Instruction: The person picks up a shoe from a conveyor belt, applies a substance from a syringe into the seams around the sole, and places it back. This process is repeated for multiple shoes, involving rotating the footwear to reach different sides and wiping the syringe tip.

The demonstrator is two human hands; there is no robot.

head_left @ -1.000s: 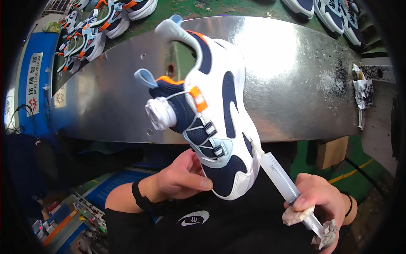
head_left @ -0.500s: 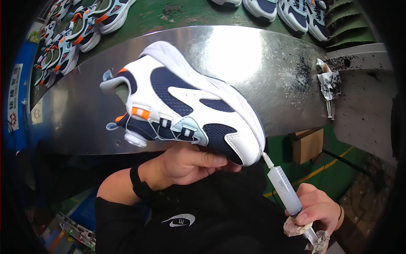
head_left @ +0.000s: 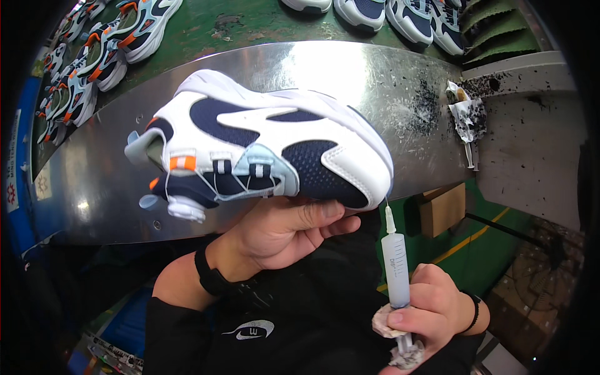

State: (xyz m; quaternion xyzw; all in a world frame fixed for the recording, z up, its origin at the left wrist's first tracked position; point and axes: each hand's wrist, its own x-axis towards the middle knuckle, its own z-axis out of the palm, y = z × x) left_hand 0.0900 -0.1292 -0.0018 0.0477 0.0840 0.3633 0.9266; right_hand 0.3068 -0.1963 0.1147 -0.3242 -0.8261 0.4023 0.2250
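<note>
A white and navy sneaker (head_left: 256, 140) with orange and pale blue trim lies tilted on its side in the air, sole turned away and toe to the right. My left hand (head_left: 287, 228) is closed on its upper near the toe from below, thumb along the near side. In my right hand (head_left: 431, 306) is a syringe (head_left: 395, 265) of whitish fluid, pointing up. Its needle tip meets the sole edge at the toe. Crumpled wrapping covers the syringe's finger flange and plunger end.
Beneath the shoe runs a curved metal bench (head_left: 406, 119). Several similar sneakers (head_left: 147, 28) stand on the green surface beyond, at left and right. Another syringe in stained wrapping (head_left: 465, 122) lies at the right, near black-speckled metal. Below it sits a cardboard box (head_left: 442, 209).
The shoe has rolled and turned slightly, its toe end staying at the right. My right hand and the syringe have shifted left, and the syringe now stands more upright.
</note>
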